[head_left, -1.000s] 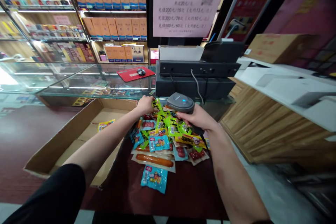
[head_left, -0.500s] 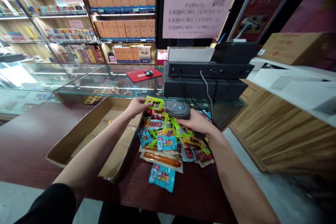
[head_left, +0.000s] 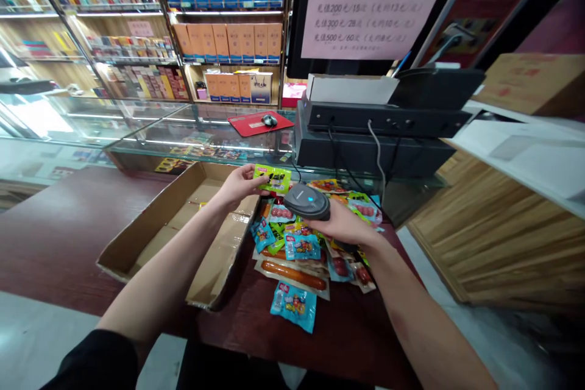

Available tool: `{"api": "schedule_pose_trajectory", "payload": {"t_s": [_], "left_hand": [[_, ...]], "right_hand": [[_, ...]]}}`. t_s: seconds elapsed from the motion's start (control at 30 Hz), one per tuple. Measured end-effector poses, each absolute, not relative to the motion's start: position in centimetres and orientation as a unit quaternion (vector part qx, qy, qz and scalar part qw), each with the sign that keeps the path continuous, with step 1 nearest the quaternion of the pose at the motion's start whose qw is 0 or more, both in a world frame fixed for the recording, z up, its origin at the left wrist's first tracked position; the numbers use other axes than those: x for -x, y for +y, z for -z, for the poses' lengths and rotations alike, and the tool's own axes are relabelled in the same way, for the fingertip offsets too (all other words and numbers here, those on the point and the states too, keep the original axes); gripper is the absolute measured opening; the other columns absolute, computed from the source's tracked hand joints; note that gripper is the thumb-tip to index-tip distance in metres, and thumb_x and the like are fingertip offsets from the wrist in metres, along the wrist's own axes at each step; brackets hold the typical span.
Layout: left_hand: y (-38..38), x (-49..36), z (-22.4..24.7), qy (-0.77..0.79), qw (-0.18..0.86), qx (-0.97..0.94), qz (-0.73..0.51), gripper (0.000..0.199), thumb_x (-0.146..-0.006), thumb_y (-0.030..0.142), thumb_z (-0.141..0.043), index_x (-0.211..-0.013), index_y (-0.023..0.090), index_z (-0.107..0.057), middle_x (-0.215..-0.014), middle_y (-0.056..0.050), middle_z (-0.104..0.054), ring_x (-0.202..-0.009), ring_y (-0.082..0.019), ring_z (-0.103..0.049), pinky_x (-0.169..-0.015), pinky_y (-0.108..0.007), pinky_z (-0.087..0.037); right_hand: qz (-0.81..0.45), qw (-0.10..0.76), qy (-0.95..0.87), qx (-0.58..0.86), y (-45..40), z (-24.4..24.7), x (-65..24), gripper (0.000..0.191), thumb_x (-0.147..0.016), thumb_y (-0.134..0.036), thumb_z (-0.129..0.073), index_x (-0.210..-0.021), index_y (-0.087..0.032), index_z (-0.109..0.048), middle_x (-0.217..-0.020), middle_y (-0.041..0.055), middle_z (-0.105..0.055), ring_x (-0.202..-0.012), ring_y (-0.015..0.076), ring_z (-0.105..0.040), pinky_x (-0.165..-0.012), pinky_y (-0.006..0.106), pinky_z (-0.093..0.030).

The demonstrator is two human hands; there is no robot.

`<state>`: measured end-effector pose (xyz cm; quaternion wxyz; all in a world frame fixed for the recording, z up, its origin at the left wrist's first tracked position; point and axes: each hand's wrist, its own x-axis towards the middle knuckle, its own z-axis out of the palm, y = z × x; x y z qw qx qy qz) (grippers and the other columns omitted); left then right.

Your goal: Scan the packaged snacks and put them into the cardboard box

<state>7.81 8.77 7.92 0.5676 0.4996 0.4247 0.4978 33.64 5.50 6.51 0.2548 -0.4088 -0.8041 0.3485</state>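
Between the thumb and fingers of my left hand [head_left: 242, 186] is a green snack packet [head_left: 275, 179], raised above the far edge of the heap. My right hand [head_left: 342, 219] is wrapped round a dark grey barcode scanner [head_left: 307, 201] with a blue light on top; its head points toward the packet. Under the scanner lies a pile of small snack packets, partly hidden by my right hand. Among them are a blue packet [head_left: 302, 247] and a long packaged sausage [head_left: 292, 274]. Another blue packet [head_left: 294, 306] lies nearest me on the dark red table [head_left: 242, 341].
An open shallow cardboard box [head_left: 150, 219] stands left of the pile. Behind are a glass counter [head_left: 183, 125], a red mouse pad [head_left: 247, 126] with a mouse, and a black cash drawer [head_left: 365, 149] with hanging cables. A wood-sided cabinet [head_left: 493, 225] stands at the right.
The view has shifted, so the scene sits slightly further right. The scanner head has come closer to the green packet, which is now turned flatter toward me. Both hands keep their holds.
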Motion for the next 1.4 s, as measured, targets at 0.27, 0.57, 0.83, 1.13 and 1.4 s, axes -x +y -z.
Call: {"api": "schedule_pose_trajectory", "payload": {"t_s": [0.27,0.57,0.83,1.13,1.4], "left_hand": [[8.5,-8.2,-7.5,0.479,0.555,-0.505,-0.455,0.045,-0.051,0.028,-0.088,-0.078,0.014,-0.055,-0.078,-0.002,-0.068,-0.068,-0.012,-0.065,-0.067,-0.03,-0.057],[8.7,-7.8,-7.3,0.488,0.56,-0.524,-0.417,0.042,-0.053,0.027,-0.087,-0.078,0.013,-0.057,-0.076,-0.004,-0.07,-0.064,-0.012,-0.065,-0.061,-0.028,-0.055],[8.9,-7.4,-7.1,0.5,0.55,-0.55,-0.382,0.04,-0.052,0.027,-0.087,-0.074,0.013,-0.057,-0.069,-0.002,-0.067,-0.059,-0.011,-0.062,-0.059,-0.025,-0.052],[9.1,-7.2,-6.8,0.503,0.535,-0.575,-0.361,0.032,-0.058,0.02,-0.083,-0.071,0.014,-0.054,-0.065,0.0,-0.065,-0.057,-0.009,-0.06,-0.057,-0.023,-0.05],[9.1,-7.1,-6.7,0.507,0.525,-0.578,-0.364,0.031,-0.059,0.021,-0.083,-0.071,0.014,-0.054,-0.064,-0.001,-0.064,-0.054,-0.01,-0.06,-0.055,-0.023,-0.049]], "right_hand": [[-0.353,0.252,-0.803,0.408,5.4,-6.4,-33.5,0.044,-0.074,-0.024,-0.069,-0.118,-0.02,-0.066,-0.099,0.003,-0.073,-0.104,0.0284,-0.065,-0.096,0.043,-0.049],[-0.376,0.24,-0.803,0.395,5.3,-6.4,-33.2,0.041,-0.075,-0.022,-0.065,-0.116,-0.021,-0.067,-0.109,0.0012,-0.071,-0.107,0.0262,-0.064,-0.095,0.039,-0.049],[-0.364,0.222,-0.805,0.413,5.4,-6.0,-32.9,0.038,-0.072,-0.027,-0.068,-0.109,-0.017,-0.069,-0.103,0.0038,-0.073,-0.098,0.026,-0.066,-0.087,0.037,-0.052],[-0.364,0.217,-0.806,0.415,5.4,-5.4,-32.9,0.039,-0.074,-0.034,-0.068,-0.109,-0.018,-0.069,-0.1,0.0059,-0.072,-0.098,0.0268,-0.066,-0.087,0.038,-0.052],[-0.373,0.221,-0.804,0.408,5.3,-5.7,-32.8,0.04,-0.074,-0.03,-0.067,-0.113,-0.018,-0.067,-0.106,0.0057,-0.072,-0.1,0.026,-0.066,-0.089,0.038,-0.051]]}}
